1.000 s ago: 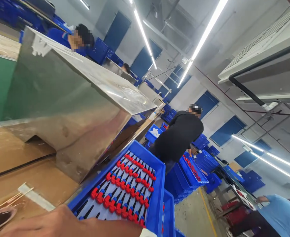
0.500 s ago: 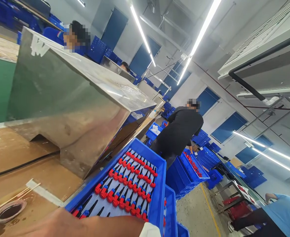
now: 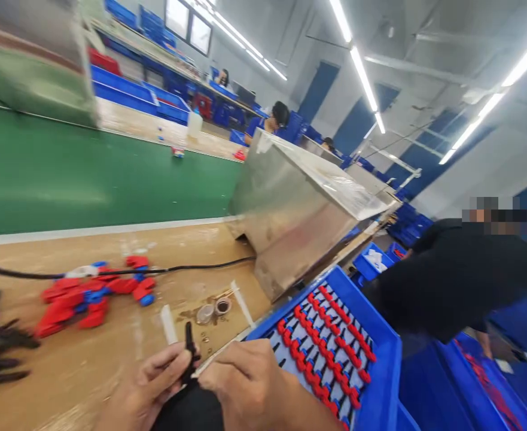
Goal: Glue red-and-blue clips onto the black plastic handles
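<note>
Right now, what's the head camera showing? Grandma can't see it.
The left hand holds a black piece, the right hand close by. A blue tray of red pieces stands beside them; more pieces lie on the brown table.

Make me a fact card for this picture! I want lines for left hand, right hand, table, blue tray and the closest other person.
Left hand: pinching a slim black piece
Right hand: close beside that piece; its grip is unclear
Table: red and blue parts, black cable, two small cups
Blue tray: rows of red parts with black ends
Closest person: black top, beside blue bins
</note>
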The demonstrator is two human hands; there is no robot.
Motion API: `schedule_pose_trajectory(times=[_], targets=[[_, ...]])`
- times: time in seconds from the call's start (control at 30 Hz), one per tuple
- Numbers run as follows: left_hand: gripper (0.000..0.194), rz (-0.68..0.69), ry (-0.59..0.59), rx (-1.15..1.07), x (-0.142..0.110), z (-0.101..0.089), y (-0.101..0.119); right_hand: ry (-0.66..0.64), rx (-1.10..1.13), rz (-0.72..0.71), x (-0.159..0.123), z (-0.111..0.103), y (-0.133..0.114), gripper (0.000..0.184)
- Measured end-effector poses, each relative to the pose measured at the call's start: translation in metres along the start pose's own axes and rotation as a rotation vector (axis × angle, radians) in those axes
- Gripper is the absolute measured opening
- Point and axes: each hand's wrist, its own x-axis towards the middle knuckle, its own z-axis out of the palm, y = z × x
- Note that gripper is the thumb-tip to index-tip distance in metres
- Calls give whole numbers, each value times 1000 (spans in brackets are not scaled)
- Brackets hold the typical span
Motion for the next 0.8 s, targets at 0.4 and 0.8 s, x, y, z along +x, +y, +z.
schedule_pose_trajectory(times=[0.4,0.8], targets=[[54,138,2,5,-16,18,17,23,181,191,11,-17,-5,15],[50,151,51,-86,-9,18,4,15,78,15,3,-4,-10,24]])
